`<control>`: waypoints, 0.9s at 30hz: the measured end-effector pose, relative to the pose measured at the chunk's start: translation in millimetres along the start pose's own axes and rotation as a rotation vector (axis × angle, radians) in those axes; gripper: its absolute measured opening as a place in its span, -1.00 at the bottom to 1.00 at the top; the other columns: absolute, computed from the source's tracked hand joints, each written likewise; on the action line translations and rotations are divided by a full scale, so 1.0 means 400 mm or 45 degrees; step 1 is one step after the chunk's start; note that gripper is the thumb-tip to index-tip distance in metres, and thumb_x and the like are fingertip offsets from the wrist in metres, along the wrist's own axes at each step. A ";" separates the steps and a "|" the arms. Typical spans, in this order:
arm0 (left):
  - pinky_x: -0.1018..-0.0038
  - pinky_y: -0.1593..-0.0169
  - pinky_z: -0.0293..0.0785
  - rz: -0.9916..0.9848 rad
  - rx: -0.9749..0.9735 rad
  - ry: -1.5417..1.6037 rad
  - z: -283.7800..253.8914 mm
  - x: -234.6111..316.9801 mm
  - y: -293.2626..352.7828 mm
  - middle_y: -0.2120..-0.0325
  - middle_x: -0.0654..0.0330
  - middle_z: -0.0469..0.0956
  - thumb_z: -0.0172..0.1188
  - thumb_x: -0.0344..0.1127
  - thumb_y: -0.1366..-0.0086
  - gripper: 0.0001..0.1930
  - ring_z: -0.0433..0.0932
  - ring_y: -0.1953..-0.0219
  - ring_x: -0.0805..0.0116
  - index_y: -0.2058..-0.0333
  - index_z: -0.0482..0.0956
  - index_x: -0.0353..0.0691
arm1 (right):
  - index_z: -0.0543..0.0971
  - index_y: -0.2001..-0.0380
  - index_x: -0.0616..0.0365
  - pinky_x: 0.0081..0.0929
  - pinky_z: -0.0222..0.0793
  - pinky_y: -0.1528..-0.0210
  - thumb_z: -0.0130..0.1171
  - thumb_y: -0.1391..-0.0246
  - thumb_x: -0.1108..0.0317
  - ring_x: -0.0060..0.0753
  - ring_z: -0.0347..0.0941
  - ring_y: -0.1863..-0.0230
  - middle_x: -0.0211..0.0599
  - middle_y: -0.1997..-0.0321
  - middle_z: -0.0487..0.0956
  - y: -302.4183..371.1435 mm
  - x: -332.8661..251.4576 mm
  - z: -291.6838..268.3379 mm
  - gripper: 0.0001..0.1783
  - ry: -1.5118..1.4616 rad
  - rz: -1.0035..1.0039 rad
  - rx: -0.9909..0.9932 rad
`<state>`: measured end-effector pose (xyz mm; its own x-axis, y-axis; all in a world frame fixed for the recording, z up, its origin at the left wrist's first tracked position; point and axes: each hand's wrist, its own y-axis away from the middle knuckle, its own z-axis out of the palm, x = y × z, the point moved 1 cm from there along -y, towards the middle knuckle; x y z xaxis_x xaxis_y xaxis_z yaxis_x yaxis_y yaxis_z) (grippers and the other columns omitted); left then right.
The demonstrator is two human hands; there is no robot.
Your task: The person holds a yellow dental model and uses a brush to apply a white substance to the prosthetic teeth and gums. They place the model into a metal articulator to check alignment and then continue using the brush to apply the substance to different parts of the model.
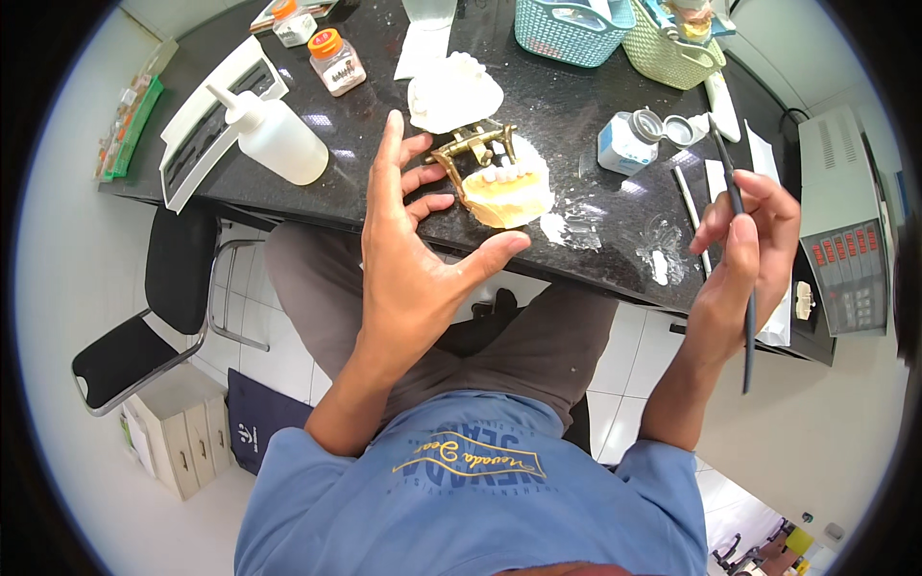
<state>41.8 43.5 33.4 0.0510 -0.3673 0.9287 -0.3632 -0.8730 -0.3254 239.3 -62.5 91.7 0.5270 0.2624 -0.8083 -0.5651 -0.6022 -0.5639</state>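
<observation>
A brass dental articulator (471,144) lies opened out on the black table in front of me. Its far side carries a white plaster cast (455,94); the near side holds a yellow dental model (507,204) with a row of whitish teeth. My left hand (408,240) is open beside it, fingers spread at the frame's left and thumb near the model's front edge; whether they touch I cannot tell. In my right hand (744,254), a slim dark brush-like tool (732,187) is pinched at the right of the table, its far tip near a small round lid (679,131).
An uncapped jar (629,141) and white powder smears (576,228) lie right of the articulator. To the left are a squeeze bottle (281,137) and an orange-capped jar (338,65). Baskets (574,36) stand at the back; a grey control unit (845,221) is far right.
</observation>
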 end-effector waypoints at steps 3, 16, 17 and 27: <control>0.38 -0.03 0.41 0.079 0.064 -0.036 -0.009 -0.004 0.024 -0.11 -0.01 0.24 0.41 -0.26 -0.04 -0.07 0.36 -0.04 0.23 -0.27 -0.01 -0.36 | 0.45 0.22 0.26 -0.75 0.21 0.48 0.03 -0.06 0.47 -0.67 0.31 0.51 -0.30 0.47 0.49 -0.045 -0.016 -0.004 -0.81 -0.125 0.009 0.039; 0.41 0.02 0.41 0.040 1.212 -0.573 -0.313 -0.302 0.233 0.11 0.05 0.49 -0.12 -0.51 -0.26 -0.64 0.48 0.09 0.29 -0.02 0.43 -0.35 | 0.54 0.39 0.21 -0.72 0.28 0.50 0.11 -0.14 0.30 -0.64 0.40 0.53 -0.36 0.52 0.55 -0.376 -0.145 0.258 -0.81 0.310 -0.167 -0.342; 0.41 0.03 0.41 0.040 1.023 -0.884 -0.332 -0.320 0.255 0.14 0.04 0.52 -0.14 -0.52 -0.25 -0.62 0.51 0.12 0.26 -0.04 0.42 -0.35 | 0.55 0.38 0.20 -0.66 0.33 0.46 0.10 -0.14 0.29 -0.61 0.44 0.49 -0.34 0.50 0.56 -0.403 -0.134 0.292 -0.81 0.377 -0.197 -0.385; 0.39 -0.09 0.33 -1.207 -0.076 -0.355 -0.535 -0.591 0.515 -0.07 -0.08 0.43 -0.05 -0.45 -0.28 -0.57 0.42 -0.09 0.26 -0.13 0.30 -0.46 | 0.60 0.39 0.27 -0.49 0.32 0.55 0.30 0.05 0.31 -0.49 0.44 0.58 -0.30 0.54 0.57 -0.619 0.186 0.580 -0.77 0.536 -0.356 -0.811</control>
<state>-244.3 19.2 -215.0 0.5596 0.4059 0.7225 -0.1050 -0.8301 0.5477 271.1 281.0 131.9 0.8616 0.2376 -0.4486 0.0258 -0.9031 -0.4287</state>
